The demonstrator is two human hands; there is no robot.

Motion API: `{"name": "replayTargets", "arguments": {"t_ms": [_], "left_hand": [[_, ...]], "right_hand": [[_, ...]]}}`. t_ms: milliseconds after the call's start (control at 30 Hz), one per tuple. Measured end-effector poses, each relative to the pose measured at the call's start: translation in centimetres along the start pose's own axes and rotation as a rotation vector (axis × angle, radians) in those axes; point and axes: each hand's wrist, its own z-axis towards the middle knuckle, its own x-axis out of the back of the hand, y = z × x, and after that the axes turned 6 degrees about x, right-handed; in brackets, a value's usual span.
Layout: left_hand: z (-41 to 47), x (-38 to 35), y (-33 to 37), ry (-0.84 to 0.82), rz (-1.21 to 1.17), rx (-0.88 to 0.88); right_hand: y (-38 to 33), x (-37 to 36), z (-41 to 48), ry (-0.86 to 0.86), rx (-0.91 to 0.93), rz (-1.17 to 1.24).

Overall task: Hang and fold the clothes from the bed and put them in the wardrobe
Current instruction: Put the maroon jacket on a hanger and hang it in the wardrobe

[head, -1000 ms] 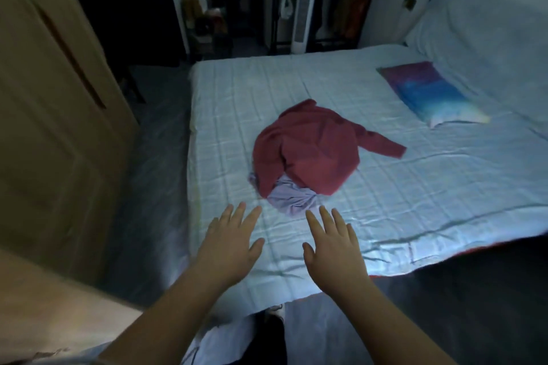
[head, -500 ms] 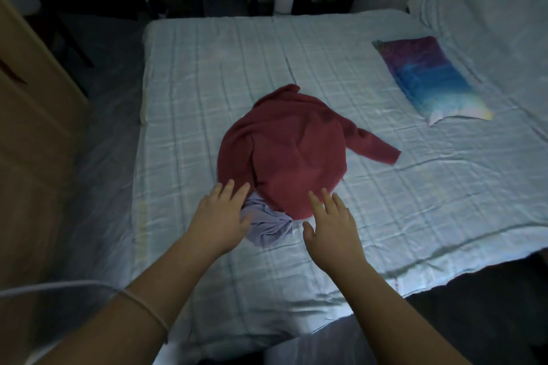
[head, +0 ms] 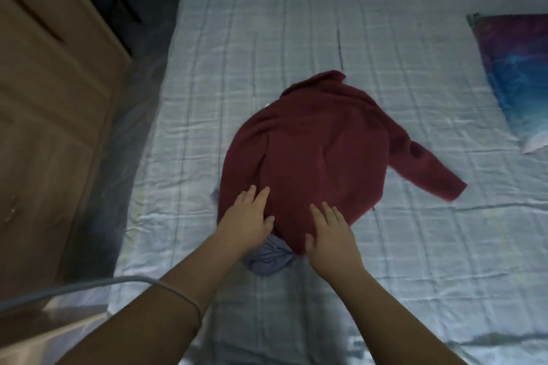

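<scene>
A dark red long-sleeved top (head: pixel 320 151) lies bunched on the bed (head: pixel 267 38), one sleeve stretched out to the right. A pale lilac garment (head: pixel 268 258) pokes out from under its near edge. My left hand (head: pixel 246 221) rests flat on the near left hem of the red top, fingers straight. My right hand (head: pixel 330 231) lies flat on the near right hem, fingers spread. Neither hand grips the cloth.
A wooden wardrobe (head: pixel 53 115) stands left of the bed across a narrow strip of floor. A purple and blue pillow (head: pixel 516 74) lies at the bed's right side. A pale cable (head: pixel 74 290) crosses my left forearm.
Both hands have moved forward from the bare sheet onto the near edge of the red top. The view has closed in on the bed and tilted down.
</scene>
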Motion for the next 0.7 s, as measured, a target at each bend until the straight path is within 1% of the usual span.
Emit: {"name": "replayTargets", "arguments": {"t_ms": [133, 233, 333, 567, 700], "left_hand": [[4.3, -1.2, 1.4, 0.015, -0.009, 0.100], [7.8, -1.6, 1.6, 0.061, -0.013, 0.123], [11.3, -1.7, 1.1, 0.070, -0.015, 0.160], [20.6, 0.6, -0.7, 0.157, -0.044, 0.118], [27.3, 3.0, -1.4, 0.257, -0.066, 0.085]], "right_hand": [[2.9, -0.7, 5.9, -0.063, 0.061, -0.014], [4.2, -1.2, 11.1, -0.084, 0.117, -0.029], [4.8, -1.9, 15.9, -0.095, 0.146, -0.023], [3.0, -2.5, 26.6, -0.090, 0.197, -0.024], [2.4, -2.7, 32.6, -0.072, 0.196, -0.008]]}}
